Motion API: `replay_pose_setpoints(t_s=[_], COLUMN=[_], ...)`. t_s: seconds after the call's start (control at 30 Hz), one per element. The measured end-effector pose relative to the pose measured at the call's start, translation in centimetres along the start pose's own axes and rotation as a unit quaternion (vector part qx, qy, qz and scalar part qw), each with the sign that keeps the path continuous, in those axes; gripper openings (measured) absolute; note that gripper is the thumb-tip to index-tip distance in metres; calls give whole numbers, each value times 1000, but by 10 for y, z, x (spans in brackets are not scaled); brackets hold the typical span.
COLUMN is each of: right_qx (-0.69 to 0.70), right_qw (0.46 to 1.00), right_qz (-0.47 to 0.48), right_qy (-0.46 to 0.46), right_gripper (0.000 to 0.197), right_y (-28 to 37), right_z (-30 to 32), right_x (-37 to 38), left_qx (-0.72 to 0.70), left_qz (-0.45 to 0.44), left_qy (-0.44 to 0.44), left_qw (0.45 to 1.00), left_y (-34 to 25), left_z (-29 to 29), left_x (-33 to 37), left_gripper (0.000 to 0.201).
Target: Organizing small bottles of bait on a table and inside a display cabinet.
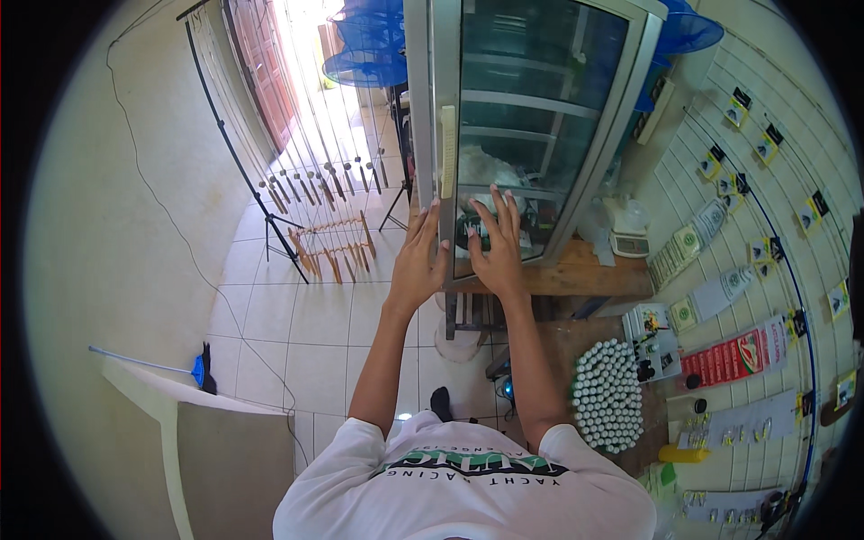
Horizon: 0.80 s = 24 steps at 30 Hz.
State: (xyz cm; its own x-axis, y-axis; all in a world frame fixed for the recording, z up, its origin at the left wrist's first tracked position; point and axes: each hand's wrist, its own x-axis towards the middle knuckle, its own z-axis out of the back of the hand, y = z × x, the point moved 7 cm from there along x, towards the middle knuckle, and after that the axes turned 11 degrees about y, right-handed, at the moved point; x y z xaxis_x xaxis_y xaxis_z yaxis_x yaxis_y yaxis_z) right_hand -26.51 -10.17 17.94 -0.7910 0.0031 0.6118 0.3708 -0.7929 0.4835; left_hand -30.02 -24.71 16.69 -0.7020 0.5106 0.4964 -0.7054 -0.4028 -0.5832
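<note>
In front of me stands a display cabinet (652, 27) with a pale metal frame and glass panes. My left hand (418, 261) is raised at its near left edge, fingers stretched upward, just below a cream upright handle (447, 148). My right hand (498, 247) is spread in front of the glass pane (531, 117), thumb apart from the fingers. Whether either palm presses on the cabinet I cannot tell. Neither hand holds anything. Behind the glass, a whitish bag (486, 168) and a dark item with pale lettering show partly.
A wooden table (594, 274) supports the cabinet, with a small scale (629, 241) at its right. White-capped bottles (607, 396) crowd the lower right. Small packets (738, 108) hang on the right wall. Rods with hanging weights (337, 180) stand left, by a bright doorway. A cable runs down the left wall.
</note>
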Motion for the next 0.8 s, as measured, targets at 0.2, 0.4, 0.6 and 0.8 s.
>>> replay_pose_setpoints(t_s=[0.2,0.4,0.6,0.8], right_qx=[-21,-116,-133,-46], right_qw=[1000,993,991,998], right_qz=[-1,-25,-21,-4], right_qy=[-19,-13,-20,-37], right_gripper=[49,55,58,50], right_y=[-21,-43,-49,-57], right_z=[-31,-56,-63,-65], right_x=[30,40,43,9], left_qx=[64,149,177,115], left_qz=[-9,-16,-21,-59], left_qy=[-3,-17,-29,-60], left_qw=[998,989,983,990], left_y=[41,69,76,95], left_z=[-7,-15,-14,-19], left_x=[35,47,53,23], left_gripper=[67,63,60,48])
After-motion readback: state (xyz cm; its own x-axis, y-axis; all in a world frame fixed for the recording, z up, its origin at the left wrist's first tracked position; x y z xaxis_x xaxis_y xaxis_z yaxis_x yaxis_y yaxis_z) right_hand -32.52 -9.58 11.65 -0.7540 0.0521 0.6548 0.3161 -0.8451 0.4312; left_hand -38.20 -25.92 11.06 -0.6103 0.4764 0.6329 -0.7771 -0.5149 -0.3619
